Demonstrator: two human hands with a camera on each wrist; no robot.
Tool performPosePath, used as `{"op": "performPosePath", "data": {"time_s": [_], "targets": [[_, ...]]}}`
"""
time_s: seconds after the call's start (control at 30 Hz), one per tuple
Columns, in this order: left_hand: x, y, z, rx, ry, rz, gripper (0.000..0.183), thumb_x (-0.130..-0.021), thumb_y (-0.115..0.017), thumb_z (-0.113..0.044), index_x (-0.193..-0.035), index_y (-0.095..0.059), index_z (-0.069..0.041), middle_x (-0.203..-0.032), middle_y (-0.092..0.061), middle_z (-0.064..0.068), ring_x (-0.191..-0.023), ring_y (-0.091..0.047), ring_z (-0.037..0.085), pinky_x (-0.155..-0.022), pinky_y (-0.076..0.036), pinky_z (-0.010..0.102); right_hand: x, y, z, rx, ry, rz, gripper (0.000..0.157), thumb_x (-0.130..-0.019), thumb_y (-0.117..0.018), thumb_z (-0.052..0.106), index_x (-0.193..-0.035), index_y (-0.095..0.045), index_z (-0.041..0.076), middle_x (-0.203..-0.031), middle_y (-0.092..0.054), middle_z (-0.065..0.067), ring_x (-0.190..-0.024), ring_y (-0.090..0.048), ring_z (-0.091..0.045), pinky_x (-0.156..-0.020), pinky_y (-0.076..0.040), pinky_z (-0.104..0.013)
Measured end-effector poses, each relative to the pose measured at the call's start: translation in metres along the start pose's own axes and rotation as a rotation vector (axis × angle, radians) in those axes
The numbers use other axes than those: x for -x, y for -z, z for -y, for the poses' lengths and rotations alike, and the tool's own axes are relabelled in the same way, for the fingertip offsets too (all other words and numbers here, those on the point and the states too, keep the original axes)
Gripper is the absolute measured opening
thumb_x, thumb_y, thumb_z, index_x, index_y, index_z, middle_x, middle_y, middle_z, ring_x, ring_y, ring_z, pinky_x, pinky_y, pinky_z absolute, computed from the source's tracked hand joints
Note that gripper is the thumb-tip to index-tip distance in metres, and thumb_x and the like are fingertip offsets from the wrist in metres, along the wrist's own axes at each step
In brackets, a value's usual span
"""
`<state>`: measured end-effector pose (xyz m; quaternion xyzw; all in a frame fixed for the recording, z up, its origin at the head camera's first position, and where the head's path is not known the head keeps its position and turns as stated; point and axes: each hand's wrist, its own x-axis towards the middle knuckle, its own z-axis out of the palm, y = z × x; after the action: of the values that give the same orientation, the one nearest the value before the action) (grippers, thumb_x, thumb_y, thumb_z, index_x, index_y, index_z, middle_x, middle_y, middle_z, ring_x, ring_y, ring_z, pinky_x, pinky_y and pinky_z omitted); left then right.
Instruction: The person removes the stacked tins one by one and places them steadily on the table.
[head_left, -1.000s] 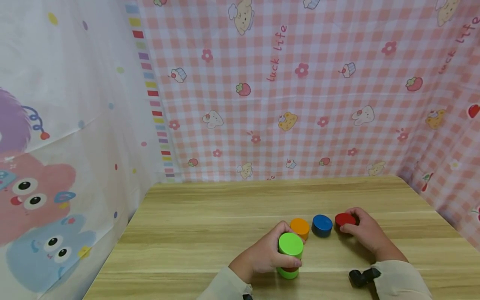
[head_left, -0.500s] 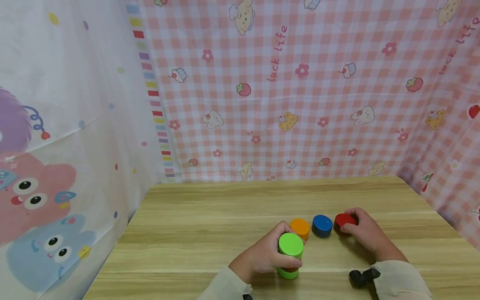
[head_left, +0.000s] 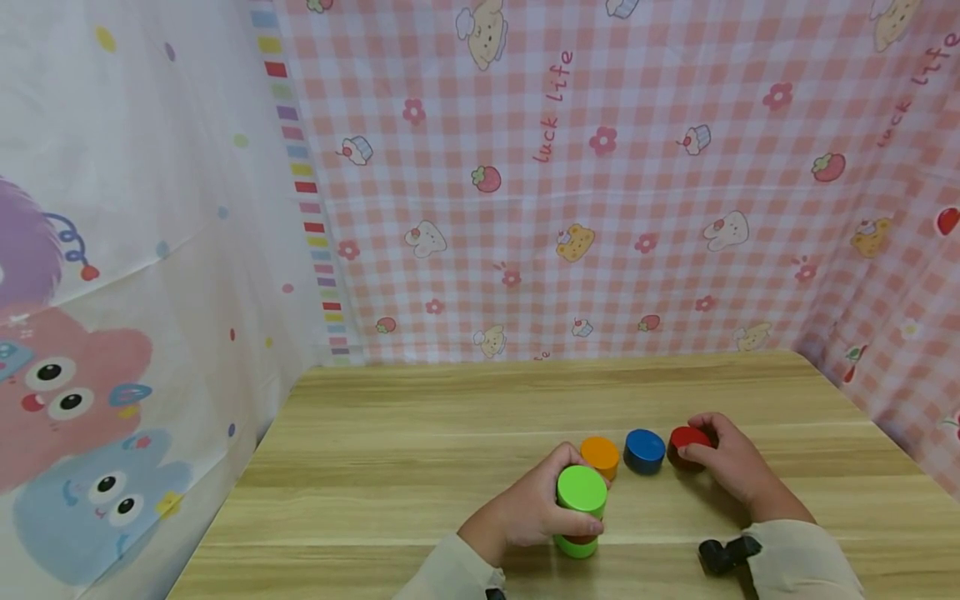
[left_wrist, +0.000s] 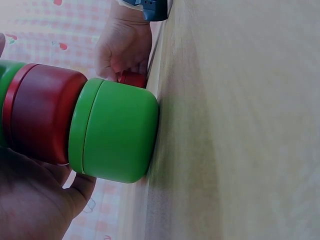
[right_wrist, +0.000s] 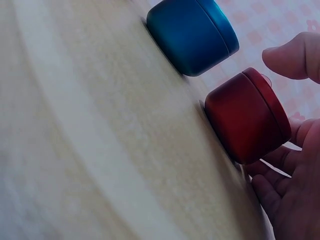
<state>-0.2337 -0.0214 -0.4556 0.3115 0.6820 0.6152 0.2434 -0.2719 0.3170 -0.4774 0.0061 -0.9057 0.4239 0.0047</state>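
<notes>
In the head view my left hand (head_left: 536, 504) grips a stack of small round lidded tins, thumb in front and fingers behind. Its top is a light green tin (head_left: 581, 489). In the left wrist view a red tin (left_wrist: 45, 110) sits between that one and a bottom green tin (left_wrist: 117, 130), which stands on the table. My right hand (head_left: 731, 462) is at another red tin (right_wrist: 247, 117), upright on the table. The right wrist view shows the thumb (right_wrist: 290, 60) raised off this tin, while the other fingers lie loosely beside and behind it.
A blue tin (head_left: 644, 452) stands just left of the right hand's red tin. An orange tin (head_left: 599, 457) stands left of the blue one, close behind the green-topped stack. Patterned cloths (head_left: 525, 208) rise behind and beside the wooden table (head_left: 390, 467).
The red tin at my right hand, slightly tilted a second ago, now stands level. My right thumb has shifted up a little. The left hand and its stack have stayed still.
</notes>
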Motion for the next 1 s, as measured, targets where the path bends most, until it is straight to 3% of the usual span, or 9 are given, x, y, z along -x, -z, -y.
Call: {"op": "performPosePath", "data": {"time_s": [0.4,0.6,0.87,1.0], "targets": [[-0.001,0.0,0.0,0.012,0.002,-0.006,0.045,-0.091,-0.079,-0.003,-0.122,-0.047,-0.011,-0.14,-0.066,0.011,-0.111,-0.064,0.008,-0.095,-0.053,0.024,-0.001,-0.001,0.001,-0.009,0.006,-0.012,0.059,-0.1,-0.066,0.024,-0.143,-0.041,-0.009,-0.143,-0.049,-0.034,-0.124,-0.051,-0.046,-0.101,-0.047,-0.052],[0.0,0.0,0.001,0.008,0.003,-0.006,0.046,-0.091,-0.079,-0.004,-0.123,-0.046,-0.011,-0.141,-0.065,0.011,-0.11,-0.064,0.008,-0.095,-0.053,0.024,0.002,0.0,0.007,-0.12,0.018,-0.022,0.061,-0.103,-0.063,0.022,-0.148,-0.036,-0.009,-0.155,-0.036,-0.037,-0.141,-0.037,-0.055,-0.115,-0.034,-0.069],[0.0,0.001,0.001,0.01,0.0,0.0,0.046,-0.091,-0.079,-0.004,-0.123,-0.046,-0.011,-0.142,-0.065,0.014,-0.11,-0.064,0.008,-0.094,-0.053,0.024,0.009,0.004,0.04,-0.154,0.07,-0.143,0.062,-0.102,-0.066,0.025,-0.151,-0.04,-0.002,-0.163,-0.03,-0.033,-0.15,-0.024,-0.057,-0.115,-0.022,-0.078],[0.0,0.001,0.002,0.006,0.001,0.0,0.047,-0.091,-0.079,-0.004,-0.124,-0.046,-0.01,-0.139,-0.066,0.011,-0.107,-0.064,0.008,-0.093,-0.053,0.024,0.016,0.006,0.064,-0.183,0.153,-0.185,0.059,-0.101,-0.068,0.021,-0.15,-0.043,0.0,-0.164,-0.03,-0.031,-0.152,-0.021,-0.057,-0.113,-0.019,-0.082]]}}
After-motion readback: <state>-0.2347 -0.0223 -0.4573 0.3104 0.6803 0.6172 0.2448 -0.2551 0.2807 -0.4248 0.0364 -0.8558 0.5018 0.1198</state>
